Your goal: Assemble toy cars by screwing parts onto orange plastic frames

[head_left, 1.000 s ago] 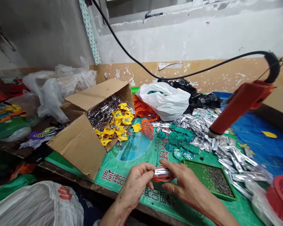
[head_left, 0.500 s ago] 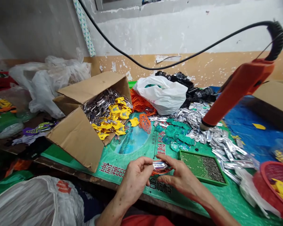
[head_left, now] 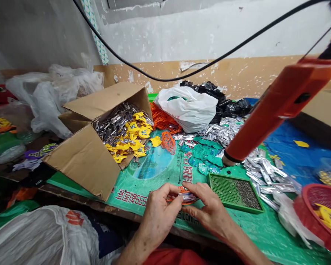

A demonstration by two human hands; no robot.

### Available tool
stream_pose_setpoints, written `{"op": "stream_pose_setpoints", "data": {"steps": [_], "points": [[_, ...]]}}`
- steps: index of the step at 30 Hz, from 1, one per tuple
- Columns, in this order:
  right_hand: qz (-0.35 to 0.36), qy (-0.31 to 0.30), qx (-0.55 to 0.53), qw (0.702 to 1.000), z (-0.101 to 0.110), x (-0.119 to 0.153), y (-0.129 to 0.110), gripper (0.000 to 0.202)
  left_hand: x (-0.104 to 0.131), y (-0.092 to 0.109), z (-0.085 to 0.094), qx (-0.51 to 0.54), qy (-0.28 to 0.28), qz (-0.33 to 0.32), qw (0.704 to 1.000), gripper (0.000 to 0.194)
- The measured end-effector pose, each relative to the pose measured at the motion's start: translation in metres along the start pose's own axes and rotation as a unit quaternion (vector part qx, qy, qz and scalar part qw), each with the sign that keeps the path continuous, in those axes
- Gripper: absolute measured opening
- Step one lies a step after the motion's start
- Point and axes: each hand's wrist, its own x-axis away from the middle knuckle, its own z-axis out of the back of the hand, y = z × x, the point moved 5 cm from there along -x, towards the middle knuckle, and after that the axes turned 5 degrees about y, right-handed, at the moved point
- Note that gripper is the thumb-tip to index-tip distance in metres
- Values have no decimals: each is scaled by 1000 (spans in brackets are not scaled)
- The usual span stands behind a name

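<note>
My left hand (head_left: pixel 160 213) and my right hand (head_left: pixel 206 209) meet at the near edge of the table, fingertips together. Between them they pinch a small silver foil packet with an orange mesh piece (head_left: pixel 185 194) under it. Just right of my right hand lies a green perforated tray (head_left: pixel 226 187) partly filled with small dark bits. A pile of silver foil packets (head_left: pixel 262 173) and green packets (head_left: pixel 206 156) lies beyond the tray.
An orange corded tool (head_left: pixel 273 110) hangs over the right of the table. An open cardboard box (head_left: pixel 82 158) of yellow and silver packets lies on its side at left. A white plastic bag (head_left: pixel 187 108) sits behind, a red basket (head_left: pixel 320 213) at far right.
My hands have drawn closer together around the packet and mesh piece. The view has tipped and shifted, so the orange tool now looms larger at the right.
</note>
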Motion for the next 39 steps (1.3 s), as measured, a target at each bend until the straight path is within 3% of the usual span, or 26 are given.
{"op": "stream_pose_setpoints", "data": {"steps": [3, 8, 20, 32, 36, 39], "points": [[37, 5, 52, 998, 1, -3, -8, 44, -2, -3, 0, 36, -5, 12, 999, 11], [40, -9, 92, 995, 4, -3, -15, 42, -4, -14, -3, 96, -48, 38, 994, 21], [-48, -64, 97, 992, 5, 1, -10, 45, -7, -22, -8, 120, -62, 92, 987, 38], [-206, -113, 21, 972, 2, 5, 3, 54, -11, -27, -8, 123, -41, 128, 983, 30], [-205, -117, 29, 971, -1, 4, -1, 51, -12, -28, -10, 136, -40, 141, 980, 30], [-156, -85, 48, 983, 9, 2, -11, 57, -11, -30, -11, 148, -41, 150, 977, 30]]}}
